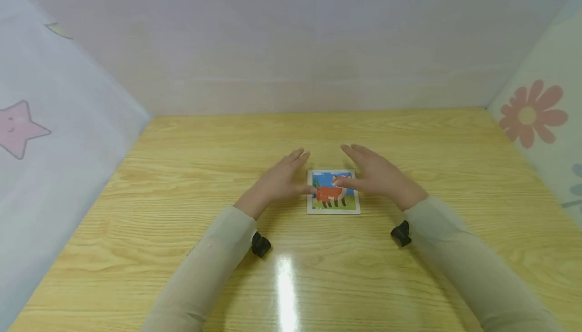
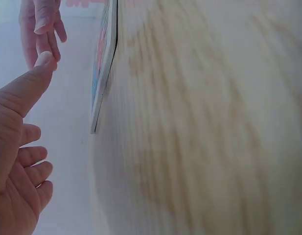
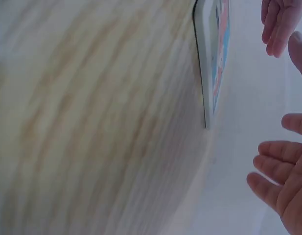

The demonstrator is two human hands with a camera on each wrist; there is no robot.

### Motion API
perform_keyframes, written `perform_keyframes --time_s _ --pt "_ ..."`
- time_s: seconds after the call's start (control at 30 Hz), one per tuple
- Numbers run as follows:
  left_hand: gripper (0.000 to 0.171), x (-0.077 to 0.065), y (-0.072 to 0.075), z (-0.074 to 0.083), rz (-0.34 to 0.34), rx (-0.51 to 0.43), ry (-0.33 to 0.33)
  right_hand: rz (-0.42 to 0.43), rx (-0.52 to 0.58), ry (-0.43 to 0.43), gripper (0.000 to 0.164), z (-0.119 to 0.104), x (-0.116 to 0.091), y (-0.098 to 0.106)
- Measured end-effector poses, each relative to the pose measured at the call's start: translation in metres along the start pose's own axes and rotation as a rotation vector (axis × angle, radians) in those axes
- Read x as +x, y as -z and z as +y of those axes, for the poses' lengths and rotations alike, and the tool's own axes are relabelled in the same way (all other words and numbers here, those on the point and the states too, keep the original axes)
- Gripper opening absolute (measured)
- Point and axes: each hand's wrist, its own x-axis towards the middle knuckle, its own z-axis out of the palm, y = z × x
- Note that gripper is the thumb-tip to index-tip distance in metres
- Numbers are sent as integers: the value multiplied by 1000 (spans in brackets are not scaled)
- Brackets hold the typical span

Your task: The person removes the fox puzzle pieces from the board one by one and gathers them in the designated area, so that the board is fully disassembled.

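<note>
A square picture puzzle (image 1: 327, 203) with a white border lies flat on the wooden table, showing an orange fox on green grass under a blue sky. My left hand (image 1: 279, 180) is held over its left side, fingers extended and the thumb reaching over the edge. On the other side my right hand (image 1: 375, 173) mirrors it, the thumb crossing above the fox's head. Both wrist views show the puzzle's thin edge (image 2: 105, 81) lying on the table, with each hand raised above its surface. Neither hand holds anything.
The wooden table (image 1: 204, 145) reaches back to a pale wall (image 1: 318, 44). Side panels carry a pink star (image 1: 20, 129) on the left and a red flower (image 1: 527, 115) on the right. Black wrist cameras (image 1: 261, 244) sit at both cuffs.
</note>
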Motion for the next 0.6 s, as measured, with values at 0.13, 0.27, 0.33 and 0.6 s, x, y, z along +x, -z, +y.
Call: perform_keyframes --time_s 0.13,0.27,0.33,0.6 --pt "97 0 -4 -3 -42 -41 8 -19 -6 75 87 -3 5 -3" --pt "98 -1 -6 -5 -67 -44 -3 -30 -28 117 85 -7 10 -7" --pt "97 0 -7 -6 -75 -37 -11 -37 -39 124 84 -9 13 -8" --pt "96 1 -10 -6 -139 -14 0 -84 -78 140 80 -14 22 -12"
